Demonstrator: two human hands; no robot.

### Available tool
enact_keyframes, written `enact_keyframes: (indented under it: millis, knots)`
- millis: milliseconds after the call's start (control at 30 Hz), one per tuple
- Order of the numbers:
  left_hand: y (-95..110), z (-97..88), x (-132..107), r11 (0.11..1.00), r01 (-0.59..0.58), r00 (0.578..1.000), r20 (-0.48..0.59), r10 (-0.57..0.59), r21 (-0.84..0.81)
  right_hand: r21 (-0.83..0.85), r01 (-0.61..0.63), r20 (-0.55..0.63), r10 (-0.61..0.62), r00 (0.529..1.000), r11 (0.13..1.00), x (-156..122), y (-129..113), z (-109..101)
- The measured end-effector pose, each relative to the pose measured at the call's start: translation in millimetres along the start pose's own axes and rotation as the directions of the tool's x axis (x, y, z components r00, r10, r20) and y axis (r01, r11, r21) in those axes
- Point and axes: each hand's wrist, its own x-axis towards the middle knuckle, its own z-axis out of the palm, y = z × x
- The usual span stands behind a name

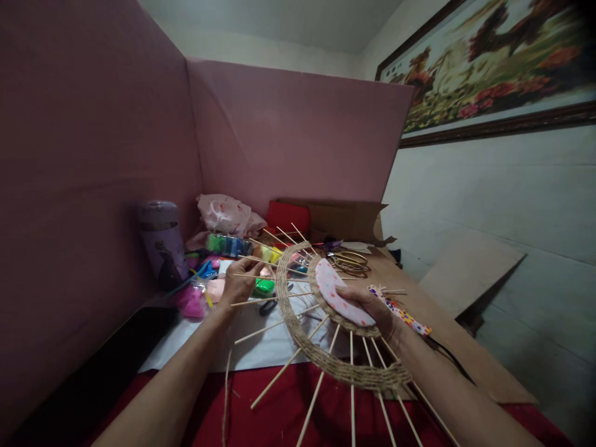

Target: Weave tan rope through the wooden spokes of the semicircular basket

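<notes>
A round woven frame [298,332] of jute twine and thin wooden sticks is held tilted above the table. Two woven bands circle it, and the sticks radiate past the outer one. At its centre is a pink-and-white spotted fabric piece [338,288]. My right hand [372,305] grips this centre, thumb on the fabric and the other fingers hidden underneath. My left hand [242,280] is closed in a pinch among the stick ends left of the outer band; what lies between its fingertips is hidden. Below my left wrist hangs a loose strand of twine [227,391].
A purple cylinder [162,245] stands left, near colourful packets [226,244] and a pink cloth bundle [228,214]. Scissors [269,305] lie behind the frame. Gold hoops [350,262] and a flower-patterned strip [403,313] rest on the cardboard [465,354]. Pink panels [298,130] enclose the left and back.
</notes>
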Motion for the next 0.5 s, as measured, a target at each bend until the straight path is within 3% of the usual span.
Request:
enact_keyframes:
  millis: [133,300,500]
  knots:
    - [-1,-2.8,3,0.994,-0.004,0.992,-0.125,0.018,0.111,0.044,0.019,-0.015,-0.018,1.0,0.999,0,0,1]
    - [1,-8.8,4,0.971,-0.045,0.98,-0.178,0.089,0.237,0.018,-0.008,-0.012,0.009,1.0,1.0,-2,-2,1]
    - [6,-16.6,7,0.979,-0.139,0.955,-0.24,0.172,0.149,0.013,-0.012,-0.046,0.013,0.999,1.0,0,-2,-2]
